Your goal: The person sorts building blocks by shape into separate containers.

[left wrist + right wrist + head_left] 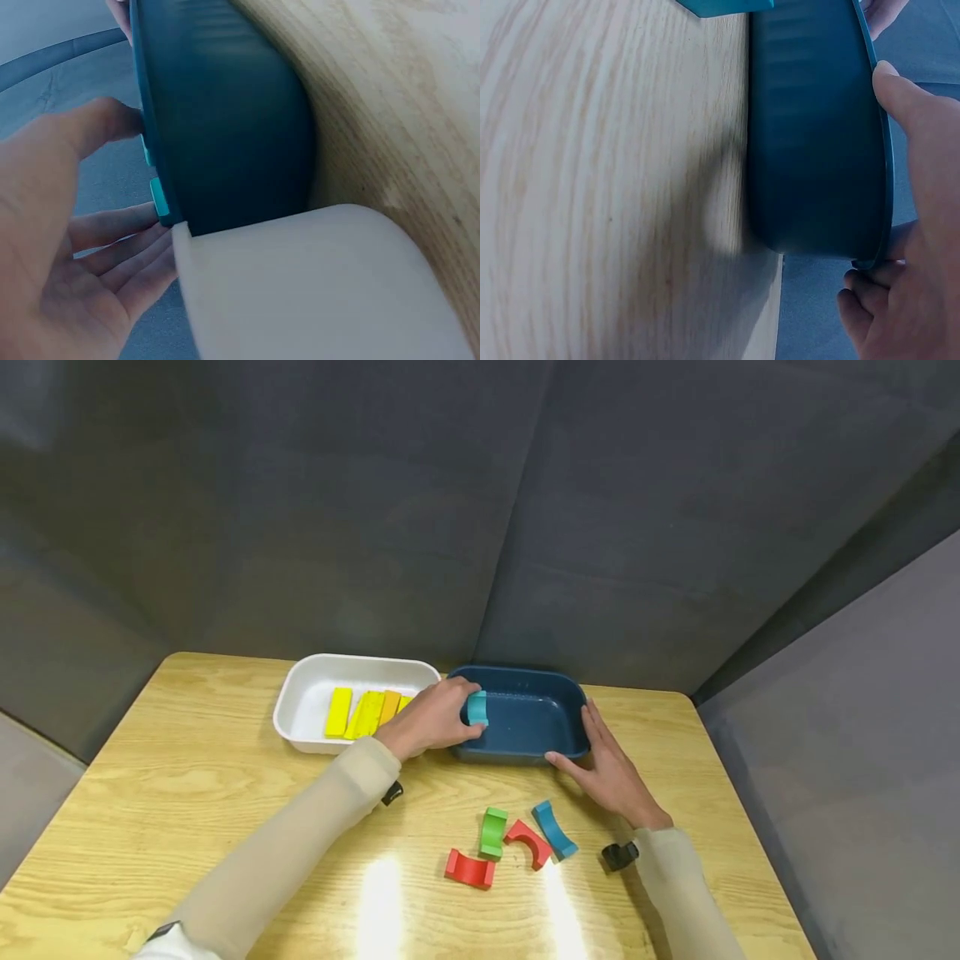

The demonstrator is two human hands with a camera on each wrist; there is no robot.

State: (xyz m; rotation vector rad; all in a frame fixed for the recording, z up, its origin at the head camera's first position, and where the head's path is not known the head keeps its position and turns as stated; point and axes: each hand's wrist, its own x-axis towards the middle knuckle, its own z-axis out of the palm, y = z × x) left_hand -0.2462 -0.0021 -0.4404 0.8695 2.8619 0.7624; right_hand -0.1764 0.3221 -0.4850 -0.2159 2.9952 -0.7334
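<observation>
My left hand [432, 718] pinches a teal arch-shaped block [477, 708] between thumb and fingers at the left end of a dark blue container [525, 760]. In the left wrist view, parts of that block [159, 198] show behind the container's rim. At the container's front right corner, my right hand [611, 772] grips the rim, thumb on the front edge and fingers along the right end. On the table in front lie a green arch block [492, 833], a blue one [555, 831] and two red ones, one on the left [469, 869] and one nearer the middle [529, 843].
A white container [300, 735] stands left of the dark blue one, close beside it, with several yellow and orange blocks [339, 712] inside. Both stand near the back edge of the wooden table [187, 760], with a dark cloth wall [360, 510] behind.
</observation>
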